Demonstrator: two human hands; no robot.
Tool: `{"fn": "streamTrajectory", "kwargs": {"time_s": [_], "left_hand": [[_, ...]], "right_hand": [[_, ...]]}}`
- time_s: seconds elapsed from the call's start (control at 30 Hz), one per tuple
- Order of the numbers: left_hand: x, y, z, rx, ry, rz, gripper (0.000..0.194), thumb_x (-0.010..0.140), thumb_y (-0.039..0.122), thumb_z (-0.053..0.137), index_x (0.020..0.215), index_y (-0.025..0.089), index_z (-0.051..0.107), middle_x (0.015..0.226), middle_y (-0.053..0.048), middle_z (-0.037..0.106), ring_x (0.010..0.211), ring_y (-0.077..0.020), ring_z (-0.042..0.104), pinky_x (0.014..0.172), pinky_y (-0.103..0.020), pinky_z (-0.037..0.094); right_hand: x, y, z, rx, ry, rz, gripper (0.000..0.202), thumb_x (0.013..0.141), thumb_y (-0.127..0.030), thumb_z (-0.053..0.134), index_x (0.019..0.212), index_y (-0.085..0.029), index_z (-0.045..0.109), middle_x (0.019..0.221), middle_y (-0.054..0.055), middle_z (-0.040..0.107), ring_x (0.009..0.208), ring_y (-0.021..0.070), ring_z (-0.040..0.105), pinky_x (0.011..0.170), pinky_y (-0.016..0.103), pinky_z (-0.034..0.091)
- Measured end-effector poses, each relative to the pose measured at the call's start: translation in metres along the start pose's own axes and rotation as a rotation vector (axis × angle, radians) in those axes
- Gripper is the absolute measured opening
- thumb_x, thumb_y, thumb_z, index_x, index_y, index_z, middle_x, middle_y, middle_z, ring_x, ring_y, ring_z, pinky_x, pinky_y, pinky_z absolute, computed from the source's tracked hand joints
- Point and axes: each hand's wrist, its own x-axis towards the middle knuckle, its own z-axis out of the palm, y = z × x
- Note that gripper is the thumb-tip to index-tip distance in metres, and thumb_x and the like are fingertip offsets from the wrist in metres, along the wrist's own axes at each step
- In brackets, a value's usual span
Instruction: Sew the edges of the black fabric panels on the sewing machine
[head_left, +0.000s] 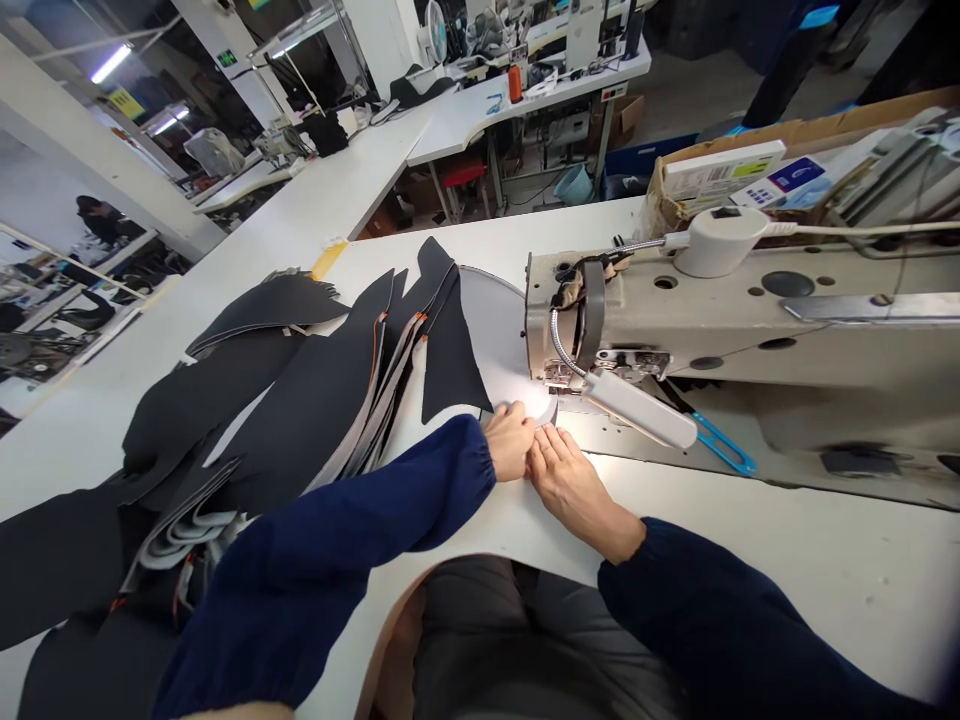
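From where I stand, the left hand (511, 440) is curled, its fingertips down on the near edge of the grey panel (491, 340); whether it pinches the cloth or only presses it, I can't tell. The right hand (571, 485) lies just beside it, nearly flat, fingers stretched and close together, closed round nothing that I can see. The panel spreads over the table (750, 570) beyond the left hand, its near part at the needle end of the sewing machine (697, 335).

It looks light and thin, soft enough to bend yet smooth-faced, so I judge it could slide or pucker if tugged. The best hold seems to be the near edge, with fingertips spread low (and well short of that needle). The black piece (452, 365) beside it, ahead and left of the left hand, looks a little stiffer, as do the stacked dark panels (300, 420) farther left.

Beyond the right hand, behind the machine, a cardboard box (663, 208) holds a white carton (724, 170), a blue-and-white packet (784, 183) and some long pale pieces I can't name. Far ahead of both hands, on the floor, are a pale blue basket (574, 187) and a dark blue bin (626, 165), their contents unclear to me.
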Motion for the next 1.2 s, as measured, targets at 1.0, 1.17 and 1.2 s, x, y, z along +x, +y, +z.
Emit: {"fn": "streamTrajectory", "kwargs": {"time_s": [1.0, 1.17, 1.2], "left_hand": [[0.017, 0.012, 0.037, 0.004, 0.223, -0.027, 0.035, 0.088, 0.012, 0.040, 0.119, 0.009, 0.056, 0.108, -0.015, 0.059, 0.100, -0.0250, 0.055, 0.073, -0.034, 0.050], [0.020, 0.015, 0.038, 0.081, 0.228, 0.012, 0.029, 0.084, 0.012, 0.044, 0.105, 0.009, 0.064, 0.105, -0.015, 0.057, 0.095, -0.0262, 0.054, 0.072, -0.036, 0.049], [0.020, 0.016, 0.039, 0.092, 0.231, 0.025, 0.029, 0.085, 0.013, 0.045, 0.105, 0.009, 0.065, 0.104, -0.015, 0.057, 0.095, -0.0265, 0.054, 0.073, -0.036, 0.049]], "right_hand": [[-0.011, 0.047, -0.014, 0.258, 0.179, 0.251, 0.019, 0.092, -0.016, 0.046, 0.080, -0.018, 0.060, 0.080, 0.003, 0.070, 0.079, 0.0148, 0.062, 0.097, 0.034, 0.034], [-0.005, 0.044, -0.017, 0.189, 0.092, 0.223, 0.017, 0.092, -0.016, 0.046, 0.086, -0.017, 0.061, 0.097, 0.006, 0.069, 0.094, 0.0184, 0.058, 0.098, 0.037, 0.029], [-0.004, 0.043, -0.017, 0.187, 0.071, 0.195, 0.016, 0.091, -0.015, 0.046, 0.088, -0.017, 0.062, 0.104, 0.007, 0.069, 0.101, 0.0198, 0.056, 0.099, 0.039, 0.028]]}}
